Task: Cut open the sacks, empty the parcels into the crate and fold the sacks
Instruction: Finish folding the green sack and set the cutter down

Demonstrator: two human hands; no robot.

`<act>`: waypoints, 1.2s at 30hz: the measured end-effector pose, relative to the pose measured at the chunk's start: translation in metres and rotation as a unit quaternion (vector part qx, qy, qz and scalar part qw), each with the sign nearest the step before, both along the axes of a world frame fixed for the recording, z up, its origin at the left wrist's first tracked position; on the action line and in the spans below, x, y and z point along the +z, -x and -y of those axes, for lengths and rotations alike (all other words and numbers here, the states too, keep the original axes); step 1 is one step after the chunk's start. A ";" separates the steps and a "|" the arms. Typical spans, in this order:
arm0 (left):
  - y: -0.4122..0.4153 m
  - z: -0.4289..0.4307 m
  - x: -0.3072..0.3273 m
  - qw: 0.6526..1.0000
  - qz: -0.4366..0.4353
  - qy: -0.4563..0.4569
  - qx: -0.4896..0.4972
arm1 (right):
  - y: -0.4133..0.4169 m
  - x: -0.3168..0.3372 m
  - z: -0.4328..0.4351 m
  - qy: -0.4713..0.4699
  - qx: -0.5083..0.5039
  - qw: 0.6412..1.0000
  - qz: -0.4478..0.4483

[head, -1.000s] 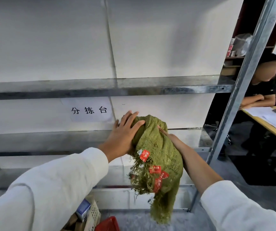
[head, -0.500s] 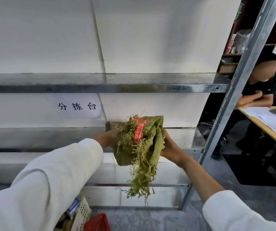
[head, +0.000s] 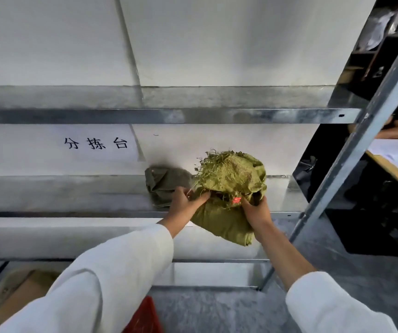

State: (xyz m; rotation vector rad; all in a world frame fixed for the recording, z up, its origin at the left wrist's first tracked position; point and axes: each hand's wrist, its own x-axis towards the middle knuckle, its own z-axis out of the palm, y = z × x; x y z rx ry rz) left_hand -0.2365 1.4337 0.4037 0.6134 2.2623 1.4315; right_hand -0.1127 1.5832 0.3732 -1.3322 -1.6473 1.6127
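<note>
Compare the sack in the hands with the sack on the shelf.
The held sack is bright yellow-green, the shelf sack dull grey-green. The held sack, frayed on top, is gripped by left hand and right hand; the shelf sack lies on the shelf. Both are bundled.

Grey galvanised steel shelf [head: 73, 195] at grip level carries a crumpled dull grey-green woven sack [head: 164, 183], just left of the grip, behind the left hand [head: 183, 205], back near the white wall. Left hand and right hand [head: 256, 210] grip a frayed olive-green woven sack [head: 229, 179] over the shelf's front edge; resting on it or not, can't tell. Below the grip, grey floor [head: 217, 311] carries a red plastic container [head: 145, 318], brown cardboard box [head: 20, 287] further left.
</note>
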 end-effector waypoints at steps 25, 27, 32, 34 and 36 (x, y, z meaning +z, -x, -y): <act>0.112 -0.104 -0.074 0.954 -0.156 0.153 -0.204 | 0.096 -0.036 -0.053 0.261 0.371 0.882 0.130; 0.110 -0.101 -0.064 0.962 -0.179 0.132 -0.161 | 0.101 -0.021 -0.051 0.218 0.356 0.908 0.050; 0.097 -0.077 -0.034 0.974 -0.209 0.047 -0.076 | 0.120 -0.001 -0.047 -0.025 0.157 0.987 0.017; 0.093 -0.056 -0.024 0.961 -0.270 0.031 -0.048 | 0.114 0.006 -0.031 -0.161 0.176 0.969 0.061; 0.090 -0.031 -0.016 0.942 -0.333 0.028 -0.019 | 0.106 0.012 -0.013 -0.244 0.197 0.947 0.069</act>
